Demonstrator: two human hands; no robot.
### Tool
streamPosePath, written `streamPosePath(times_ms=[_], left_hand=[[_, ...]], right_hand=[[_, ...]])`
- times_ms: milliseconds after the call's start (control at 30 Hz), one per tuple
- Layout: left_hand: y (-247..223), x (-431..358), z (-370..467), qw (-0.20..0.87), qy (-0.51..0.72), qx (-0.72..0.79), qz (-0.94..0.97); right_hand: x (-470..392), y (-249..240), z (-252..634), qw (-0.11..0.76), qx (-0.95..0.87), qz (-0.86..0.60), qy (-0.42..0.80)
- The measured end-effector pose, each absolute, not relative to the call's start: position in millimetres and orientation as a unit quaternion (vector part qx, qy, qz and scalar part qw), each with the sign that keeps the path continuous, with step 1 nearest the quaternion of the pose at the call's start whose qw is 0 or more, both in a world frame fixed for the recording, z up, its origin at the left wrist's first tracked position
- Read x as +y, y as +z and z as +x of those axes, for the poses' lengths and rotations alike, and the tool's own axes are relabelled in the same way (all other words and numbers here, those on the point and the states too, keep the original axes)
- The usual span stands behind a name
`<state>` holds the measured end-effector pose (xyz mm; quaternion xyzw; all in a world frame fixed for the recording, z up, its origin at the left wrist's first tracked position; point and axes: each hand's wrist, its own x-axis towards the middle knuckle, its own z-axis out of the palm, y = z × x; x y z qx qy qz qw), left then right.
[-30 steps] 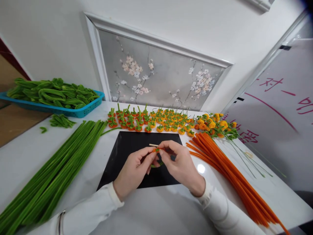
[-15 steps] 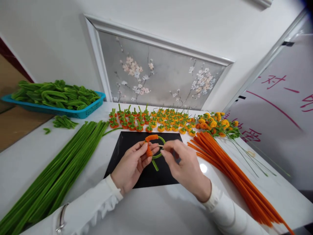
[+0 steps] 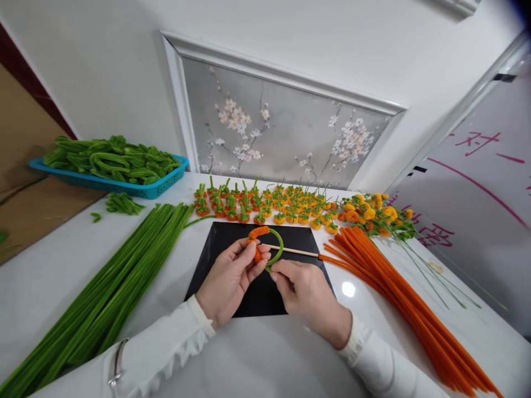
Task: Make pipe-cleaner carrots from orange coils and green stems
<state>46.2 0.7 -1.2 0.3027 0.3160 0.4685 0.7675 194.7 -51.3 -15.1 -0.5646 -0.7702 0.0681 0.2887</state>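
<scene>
My left hand (image 3: 233, 276) is closed, pinching an orange coiled pipe cleaner (image 3: 259, 232) between thumb and fingers above the black mat (image 3: 219, 237). A green pipe cleaner (image 3: 282, 243) curves out of the orange coil in a loop. Its lower end sits in the pinched thumb and forefinger of my right hand (image 3: 309, 293). Behind the loop a thin wooden stick (image 3: 296, 251) stretches to the right across the mat, its left end close to the loop. Part of the orange coil is covered by my left fingers.
Long green pipe cleaners (image 3: 120, 276) lie at left, orange ones (image 3: 394, 287) at right. Along the back stand rows of small orange and yellow pumpkins (image 3: 244, 207), beside a bunch of fuzzy flowers (image 3: 369, 213). A blue basket (image 3: 155, 190) holds folded green pieces.
The wooden stick, mostly hidden by my right hand before, now shows on the mat. My right hand has moved down and grips the green pipe cleaner's end. The view has shifted slightly.
</scene>
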Motion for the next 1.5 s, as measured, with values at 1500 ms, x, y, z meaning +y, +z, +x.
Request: streamPosePath(times_ms=[1500], left_hand=[[-7, -5, 47, 0.782, 0.447, 0.321, 0.293]], right_hand=[[-58, -5, 202, 0.244, -0.817, -0.518, -0.063]])
